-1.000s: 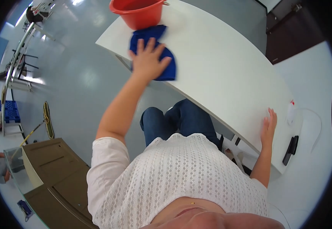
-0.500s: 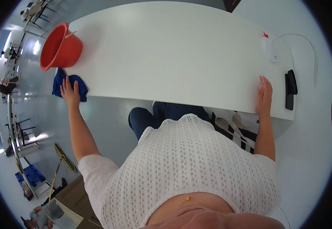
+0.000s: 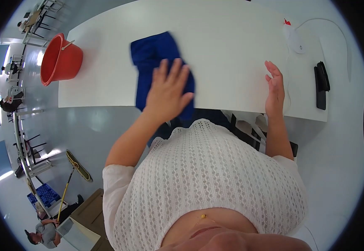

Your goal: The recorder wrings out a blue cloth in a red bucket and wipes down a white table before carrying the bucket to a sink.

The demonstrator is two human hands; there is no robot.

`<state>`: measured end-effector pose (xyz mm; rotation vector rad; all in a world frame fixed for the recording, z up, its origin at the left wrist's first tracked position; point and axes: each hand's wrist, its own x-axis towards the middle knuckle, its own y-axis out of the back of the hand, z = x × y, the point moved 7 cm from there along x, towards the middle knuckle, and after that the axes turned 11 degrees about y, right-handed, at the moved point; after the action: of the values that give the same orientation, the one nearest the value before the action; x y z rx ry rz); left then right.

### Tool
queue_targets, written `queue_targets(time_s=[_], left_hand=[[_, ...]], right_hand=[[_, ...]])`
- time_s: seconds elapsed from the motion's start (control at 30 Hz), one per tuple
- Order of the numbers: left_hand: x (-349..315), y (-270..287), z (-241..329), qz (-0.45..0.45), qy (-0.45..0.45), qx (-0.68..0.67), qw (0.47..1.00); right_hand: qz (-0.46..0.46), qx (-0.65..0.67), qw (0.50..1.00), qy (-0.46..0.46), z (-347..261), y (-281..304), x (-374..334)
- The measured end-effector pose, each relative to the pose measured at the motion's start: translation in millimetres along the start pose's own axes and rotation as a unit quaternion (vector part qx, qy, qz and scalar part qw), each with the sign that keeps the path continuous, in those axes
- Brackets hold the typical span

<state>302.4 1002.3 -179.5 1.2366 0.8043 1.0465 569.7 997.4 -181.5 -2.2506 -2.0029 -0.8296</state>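
Observation:
A dark blue cloth [image 3: 155,50] lies spread over the near middle of the white table [image 3: 228,46], one end hanging at the front edge. Flat on top of it rests my left hand [image 3: 165,98], palm down with its fingers outstretched. My right hand [image 3: 275,90] is at the table's near edge, further right. Its fingers are extended, the hand turned on its side, and it holds nothing. Whether it touches the tabletop I cannot tell.
At the table's left end stands a red bucket [image 3: 71,62]. A white device [image 3: 296,42] with a cable and a black object like a stapler [image 3: 321,85] lie at the right end. Lower left, a person [image 3: 46,232] sits near a mop [image 3: 79,165].
My left hand has slid the blue cloth from beside the bucket rightward to the middle of the table, and the cloth is more spread out. My right hand has shifted slightly left.

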Motion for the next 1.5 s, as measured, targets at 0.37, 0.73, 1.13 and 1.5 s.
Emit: queue_targets(time_s=[0.37,0.73,1.13,1.5], left_hand=[[39.7,-24.4,143.8,0.025,-0.330,-0.153,0.931],[113.3,-18.4,32.9,0.042,-0.076,-0.028,0.996],[76.4,19.3,-225.5,0.102,0.258,0.092,0.956],[113.9,12.3,-220.9,0.010,0.384,0.076,0.920]], right_hand=[[0.115,-0.098,0.988,0.039,13.4,35.6,-26.3],[0.093,-0.133,0.983,0.081,1.0,19.7,-19.5],[0.090,-0.136,0.982,0.093,-1.1,18.4,-19.3],[0.063,-0.011,0.998,-0.004,2.8,17.1,-26.2]])
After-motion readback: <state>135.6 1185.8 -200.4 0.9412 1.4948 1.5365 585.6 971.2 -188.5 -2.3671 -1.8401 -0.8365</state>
